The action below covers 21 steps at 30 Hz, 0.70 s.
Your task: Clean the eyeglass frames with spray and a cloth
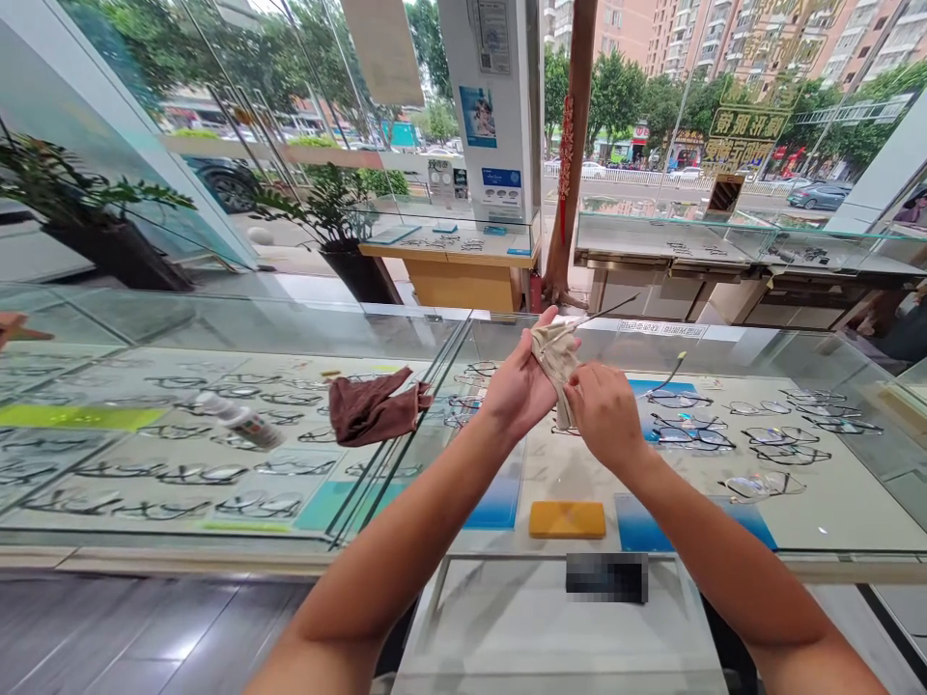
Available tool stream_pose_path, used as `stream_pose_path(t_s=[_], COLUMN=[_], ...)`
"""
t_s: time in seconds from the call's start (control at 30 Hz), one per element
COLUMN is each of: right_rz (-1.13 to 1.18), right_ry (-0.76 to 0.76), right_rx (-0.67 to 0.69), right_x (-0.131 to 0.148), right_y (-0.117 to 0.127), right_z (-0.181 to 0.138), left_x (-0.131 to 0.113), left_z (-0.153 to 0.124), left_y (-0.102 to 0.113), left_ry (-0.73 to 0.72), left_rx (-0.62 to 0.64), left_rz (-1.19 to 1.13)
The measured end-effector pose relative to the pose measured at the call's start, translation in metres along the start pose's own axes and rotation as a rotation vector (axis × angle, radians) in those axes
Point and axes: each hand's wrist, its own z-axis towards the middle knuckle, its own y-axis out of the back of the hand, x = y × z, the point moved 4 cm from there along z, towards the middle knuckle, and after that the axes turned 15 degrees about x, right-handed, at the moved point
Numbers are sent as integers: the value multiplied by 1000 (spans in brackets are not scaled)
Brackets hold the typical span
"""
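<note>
Above the glass counter, my left hand is turned palm up, its fingers curled around a pair of eyeglasses mostly covered by a beige cloth. A thin temple of the eyeglasses sticks out to the upper right. My right hand pinches the cloth's near edge, pressing it against the lens area; the lenses are hidden. A dark temple with a yellowish tip shows beyond my right hand; I cannot tell which frame it belongs to. A brown cloth lies crumpled on the counter to the left.
A white spray bottle lies on the glass counter. Rows of eyeglasses show beneath the glass. An orange case is near me, and a pixelated dark object rests on a white drawer. Another person's hand appears far left.
</note>
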Motion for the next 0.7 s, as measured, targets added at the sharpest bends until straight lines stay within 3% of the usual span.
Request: stream_pose_path(t_s=[0.1,0.2,0.33,0.43,0.53,0.7], right_rz=[-135,-87,344,751,1030,1264], right_ry=[26,61,35,-56,-146,-192], right_rx=[32,102,170,80,1,27], right_x=[6,8,2,-11,-27,-38], right_y=[-8,-11,-6,5,13,35], right_z=[-1,-3,-2,0,4,18], left_x=[-6,-18,-37,-44,-45,-51], left_z=[1,5,12,12,8,5], left_y=[3,10,27,34,30,8], left_ry=[-15,-86,-246,-316,-361,-430], left_rx=[19,23,-43,-37,25,109], left_rz=[15,56,145,232,422,710])
